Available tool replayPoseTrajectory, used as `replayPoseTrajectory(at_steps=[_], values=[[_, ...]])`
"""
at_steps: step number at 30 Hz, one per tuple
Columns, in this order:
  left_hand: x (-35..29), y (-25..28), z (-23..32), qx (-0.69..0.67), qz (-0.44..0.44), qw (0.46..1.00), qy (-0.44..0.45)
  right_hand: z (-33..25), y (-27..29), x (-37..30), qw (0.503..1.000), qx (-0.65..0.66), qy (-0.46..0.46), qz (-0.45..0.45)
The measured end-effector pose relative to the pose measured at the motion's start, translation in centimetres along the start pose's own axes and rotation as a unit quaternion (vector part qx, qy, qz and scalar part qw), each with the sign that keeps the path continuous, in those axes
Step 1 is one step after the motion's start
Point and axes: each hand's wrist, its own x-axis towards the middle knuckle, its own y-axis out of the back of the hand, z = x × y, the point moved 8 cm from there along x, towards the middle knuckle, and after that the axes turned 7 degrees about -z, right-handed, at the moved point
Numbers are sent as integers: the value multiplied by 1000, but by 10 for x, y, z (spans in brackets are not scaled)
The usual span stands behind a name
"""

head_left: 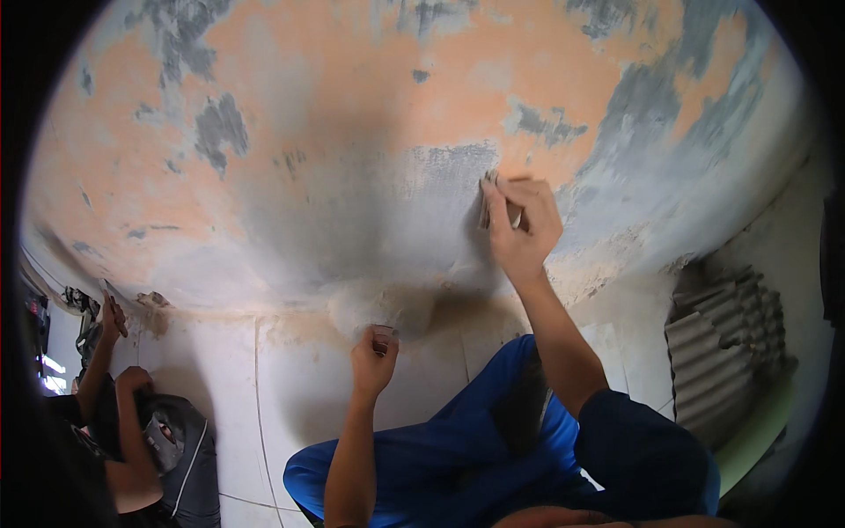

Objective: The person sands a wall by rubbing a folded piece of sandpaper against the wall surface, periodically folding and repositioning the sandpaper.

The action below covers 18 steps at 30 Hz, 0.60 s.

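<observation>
My right hand point(521, 224) is raised against a wall point(352, 132) of peeling orange paint with grey patches, pressing a folded grey piece of sandpaper point(487, 201) flat on it. Lower down, my left hand point(374, 359) is closed around a small dark object point(383, 339) near the bottom of the wall, where pale dust lies heaped. My legs in blue trousers point(458, 449) are folded beneath my arms.
White floor tiles point(238, 387) meet the wall's base. At the left another person point(132, 422) crouches with one hand up on the wall. Grey corrugated sheets point(726, 343) lean at the right.
</observation>
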Motion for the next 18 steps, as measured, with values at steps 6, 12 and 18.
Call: replayPoseTrajectory(at_steps=[6, 12, 18], values=[[2, 3, 3, 0, -11, 1000, 23, -34, -1, 71, 994, 30, 81, 64], [6, 0, -3, -5, 0, 1000, 12, 11, 2, -10, 1000, 4, 4, 5], [4, 1, -1, -22, -3, 1000, 8, -27, 10, 72, 995, -62, 59, 46]])
